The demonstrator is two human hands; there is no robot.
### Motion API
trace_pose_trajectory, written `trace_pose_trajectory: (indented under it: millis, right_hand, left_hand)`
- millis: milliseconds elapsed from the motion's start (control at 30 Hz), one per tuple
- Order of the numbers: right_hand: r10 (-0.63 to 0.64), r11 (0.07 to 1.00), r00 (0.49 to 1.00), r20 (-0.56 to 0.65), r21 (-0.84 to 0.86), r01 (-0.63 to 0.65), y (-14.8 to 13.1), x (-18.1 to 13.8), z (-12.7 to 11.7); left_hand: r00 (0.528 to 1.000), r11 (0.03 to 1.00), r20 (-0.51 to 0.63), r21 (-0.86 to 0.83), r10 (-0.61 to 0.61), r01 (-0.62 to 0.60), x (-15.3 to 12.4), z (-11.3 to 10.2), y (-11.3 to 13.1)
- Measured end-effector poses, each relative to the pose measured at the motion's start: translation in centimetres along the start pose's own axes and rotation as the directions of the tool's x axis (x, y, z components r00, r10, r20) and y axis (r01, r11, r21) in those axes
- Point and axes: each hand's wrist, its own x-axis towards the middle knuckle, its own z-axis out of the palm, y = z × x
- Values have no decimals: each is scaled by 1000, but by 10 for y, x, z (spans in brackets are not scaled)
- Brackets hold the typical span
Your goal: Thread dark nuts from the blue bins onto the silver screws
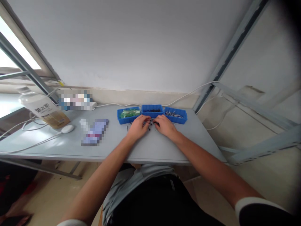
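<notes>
My left hand [139, 126] and my right hand [165, 125] are close together on the desk, over a loose pile of small silver and black screws [150, 124]. Fingers and thumb of my left hand are curled together at the pile's left side. On the other side, my right hand is pinched at a small dark piece, too small to name. Just behind stand three blue bins. The left bin [119, 118] has green pieces in it, the middle bin [151, 106] dark small parts, and the right bin [183, 116] silver screws or nails.
On the left of the grey desk [150, 149] stand a tea bottle [44, 108] and a round white object [67, 129] with a cable. A blurred-out purple item [96, 132] lies nearer my left arm. White cables run along the wall; a metal frame [231, 47] rises at right.
</notes>
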Motion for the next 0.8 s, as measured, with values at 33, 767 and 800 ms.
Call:
trace_pose_trajectory:
  millis: [33, 767, 800]
  right_hand:
    - [10, 1000, 1000, 5, -3, -10, 0, 1, 0]
    - [240, 795, 957, -161, 599, -98, -20, 2, -14]
    - [253, 769, 957, -144, 629, -109, -21, 2, -14]
  left_hand:
    - [1000, 1000, 2, -1, -3, 3, 0, 0, 0]
    - [1000, 998, 13, -55, 27, -26, -1, 3, -1]
    - [1000, 998, 4, -58, 25, -24, -1, 2, -1]
